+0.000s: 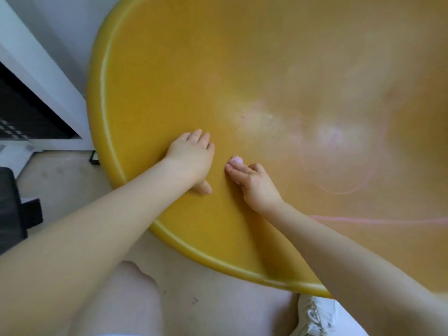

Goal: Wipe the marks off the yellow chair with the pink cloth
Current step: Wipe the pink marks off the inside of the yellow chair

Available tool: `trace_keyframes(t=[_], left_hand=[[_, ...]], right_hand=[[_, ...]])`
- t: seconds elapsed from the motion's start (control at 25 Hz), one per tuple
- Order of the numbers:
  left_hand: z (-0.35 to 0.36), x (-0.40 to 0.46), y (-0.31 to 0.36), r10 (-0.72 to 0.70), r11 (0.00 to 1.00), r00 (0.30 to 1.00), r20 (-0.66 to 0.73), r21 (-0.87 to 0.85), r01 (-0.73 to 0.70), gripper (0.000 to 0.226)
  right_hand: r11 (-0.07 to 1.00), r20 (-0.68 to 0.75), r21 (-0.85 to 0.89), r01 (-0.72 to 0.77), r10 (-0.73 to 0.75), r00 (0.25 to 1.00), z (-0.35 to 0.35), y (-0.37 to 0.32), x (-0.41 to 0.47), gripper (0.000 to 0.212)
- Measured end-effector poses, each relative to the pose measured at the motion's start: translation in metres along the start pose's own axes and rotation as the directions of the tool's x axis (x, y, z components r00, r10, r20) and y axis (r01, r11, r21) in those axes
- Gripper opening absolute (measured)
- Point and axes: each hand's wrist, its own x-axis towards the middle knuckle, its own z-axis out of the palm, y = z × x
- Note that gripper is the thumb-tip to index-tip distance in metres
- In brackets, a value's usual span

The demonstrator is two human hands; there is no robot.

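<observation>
The yellow chair (169,69) fills most of the view as a wide, curved seat. Pink marks (339,191) loop across its right part, with a pink line lower right and fainter smears near the middle. My left hand (191,158) lies flat on the seat, fingers spread, holding nothing. Just to its right, my right hand (252,183) rests on the seat with its fingers closed on a small bunched pink cloth (236,160), which shows only past the fingertips. The cloth touches the seat left of the marks.
A white wall panel with a dark opening (29,110) stands at the left. A black object (12,204) sits on the pale floor at the far left. A white shoe (315,316) shows below the chair's front rim.
</observation>
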Motion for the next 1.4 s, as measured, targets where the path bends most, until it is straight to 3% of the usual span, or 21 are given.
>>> trace_keyframes(t=[0.08, 0.16, 0.2, 0.28, 0.36, 0.48, 0.56, 0.64, 0.72, 0.76, 0.8, 0.96, 1.16, 1.24, 1.32, 1.4], left_hand=[[-0.002, 0.007, -0.005, -0.051, 0.999, 0.999, -0.018, 0.001, 0.051, 0.107], [-0.001, 0.012, -0.007, -0.098, 0.995, 0.995, -0.011, 0.006, 0.098, 0.109], [-0.001, 0.012, -0.007, -0.114, 0.993, 0.993, -0.007, 0.003, 0.114, 0.11], [0.002, 0.013, -0.005, -0.148, 0.989, 0.989, -0.019, -0.02, 0.147, 0.114], [0.003, 0.015, -0.004, -0.162, 0.986, 0.986, -0.038, -0.046, 0.16, 0.116], [0.006, 0.014, -0.005, -0.155, 0.987, 0.988, -0.018, -0.044, 0.154, 0.115], [0.008, 0.014, -0.006, -0.164, 0.985, 0.986, 0.005, -0.047, 0.164, 0.117], [0.01, 0.013, -0.006, -0.159, 0.987, 0.987, 0.03, -0.019, 0.16, 0.12], [0.011, 0.015, -0.006, -0.153, 0.988, 0.987, 0.037, -0.005, 0.153, 0.123], [0.011, 0.016, -0.006, -0.153, 0.988, 0.988, 0.034, -0.007, 0.154, 0.123], [0.01, 0.016, -0.006, -0.152, 0.988, 0.988, 0.034, -0.014, 0.153, 0.123], [0.01, 0.015, -0.003, -0.132, 0.985, 0.99, 0.043, -0.104, 0.135, 0.117], [0.011, 0.013, 0.006, -0.004, 0.987, 0.999, 0.054, -0.159, 0.013, 0.113], [0.014, 0.013, 0.007, 0.019, 0.989, 0.998, 0.067, -0.145, -0.009, 0.112], [0.016, 0.014, 0.007, 0.032, 0.992, 0.995, 0.091, -0.128, -0.02, 0.111], [0.015, 0.016, 0.01, 0.049, 0.992, 0.993, 0.11, -0.12, -0.036, 0.11]], right_hand=[[0.967, -0.026, 0.037, -0.254, 0.255, 0.967, -0.004, 0.003, 0.037, 0.045], [0.922, 0.001, 0.147, -0.357, 0.361, 0.932, -0.011, -0.002, 0.053, 0.031], [0.922, 0.015, 0.215, -0.324, 0.328, 0.944, -0.015, -0.01, 0.046, 0.026], [0.962, -0.063, 0.266, -0.066, 0.085, 0.994, -0.015, -0.031, 0.012, 0.025], [0.95, -0.109, 0.271, 0.157, -0.131, 0.985, -0.009, -0.042, -0.013, 0.028], [0.935, -0.201, 0.195, 0.295, -0.256, 0.945, 0.001, -0.022, 0.017, 0.029], [0.968, -0.281, 0.163, 0.19, -0.139, 0.95, 0.009, -0.002, 0.052, 0.032], [0.977, -0.345, 0.213, -0.028, 0.102, 0.933, 0.011, 0.02, 0.089, 0.027], [0.938, -0.344, 0.276, -0.209, 0.3, 0.89, 0.007, 0.029, 0.112, 0.024], [0.929, -0.338, 0.286, -0.237, 0.329, 0.882, 0.005, 0.028, 0.115, 0.025], [0.934, -0.331, 0.28, -0.219, 0.309, 0.892, 0.002, 0.023, 0.111, 0.027], [0.979, -0.255, 0.19, 0.08, -0.03, 0.966, 0.008, -0.006, 0.034, 0.028], [0.959, -0.21, 0.134, 0.251, -0.22, 0.953, 0.005, 0.009, 0.041, 0.04], [0.99, -0.268, 0.07, 0.123, -0.1, 0.958, 0.005, 0.028, 0.076, 0.036], [0.99, -0.32, 0.089, -0.105, 0.128, 0.939, 0.003, 0.043, 0.103, 0.031], [0.978, -0.323, 0.088, -0.19, 0.208, 0.923, 0.0, 0.041, 0.108, 0.037]])
